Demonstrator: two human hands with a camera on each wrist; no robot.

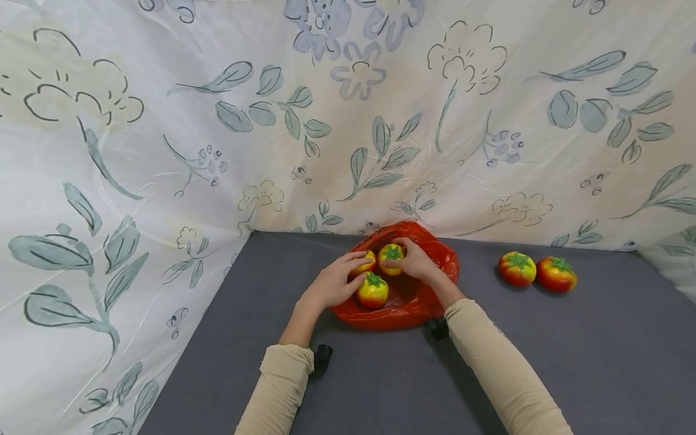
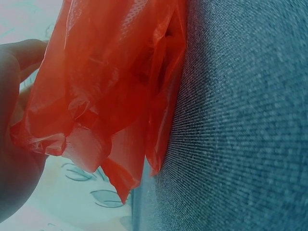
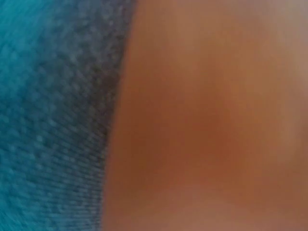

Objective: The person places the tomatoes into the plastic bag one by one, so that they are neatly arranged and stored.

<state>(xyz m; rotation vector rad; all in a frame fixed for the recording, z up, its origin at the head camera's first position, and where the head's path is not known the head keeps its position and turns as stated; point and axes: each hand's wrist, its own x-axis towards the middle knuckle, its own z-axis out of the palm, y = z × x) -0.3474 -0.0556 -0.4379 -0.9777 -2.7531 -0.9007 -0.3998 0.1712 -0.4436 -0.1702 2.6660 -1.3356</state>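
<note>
A red plastic bag [image 1: 356,316] lies spread wide on the grey table, its mouth facing up. Inside it are three red-and-yellow tomatoes with green leafy tops. My left hand [image 1: 334,283] reaches over the bag's left rim and holds the back-left tomato [image 1: 367,261] between fingers and thumb, its thumb close to the front tomato [image 1: 372,294]. From the right, my right hand [image 1: 417,261] grips another tomato [image 1: 389,269] with fingers and thumb curled round it. In the left wrist view the bag's crinkled side [image 2: 106,86] hides the fruit; blurred skin fills most of the right wrist view.
Two more tomatoes, one [image 1: 517,269] and its neighbour [image 1: 556,275], sit side by side on the grey table [image 1: 609,338] to the right of the bag. A floral curtain [image 1: 348,121] hangs along the table's back and left edges. Black wrist-worn devices [image 1: 322,359] show under the forearms.
</note>
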